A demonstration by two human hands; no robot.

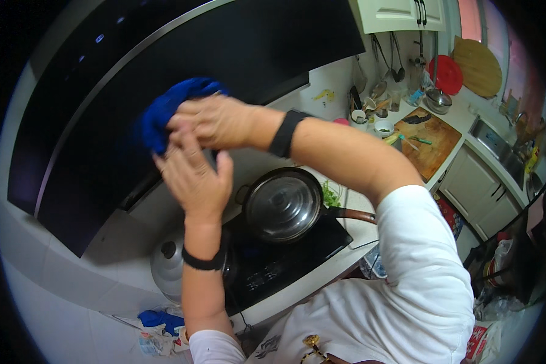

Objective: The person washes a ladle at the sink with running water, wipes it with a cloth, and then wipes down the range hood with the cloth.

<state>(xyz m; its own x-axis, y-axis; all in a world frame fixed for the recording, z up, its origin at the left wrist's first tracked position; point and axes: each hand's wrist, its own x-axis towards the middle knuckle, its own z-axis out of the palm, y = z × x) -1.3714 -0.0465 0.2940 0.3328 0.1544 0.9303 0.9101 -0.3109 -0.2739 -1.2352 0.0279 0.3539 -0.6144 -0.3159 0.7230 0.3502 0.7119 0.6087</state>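
My right hand (225, 119) reaches across from the right and grips a bunched blue cloth (182, 98) in front of the black range hood panel (236, 50). My left hand (195, 177) is raised just below it, fingertips meeting the right hand and the cloth's lower edge, thumb held apart. Blur and overlap hide whether the left fingers grip the cloth. Both wrists wear black bands. Beneath the hands, a frying pan with a glass lid (282, 204) sits on a black cooktop (273, 268), its brown handle (357, 214) pointing right.
A grey domed lid (168, 268) stands at the cooktop's left. Leafy greens (331, 194) lie behind the pan handle. On the right counter are a wooden cutting board (432, 145) with a dark knife (416, 119), a white bowl (384, 128) and a sink (496, 141). Ladles (398, 73) hang behind.
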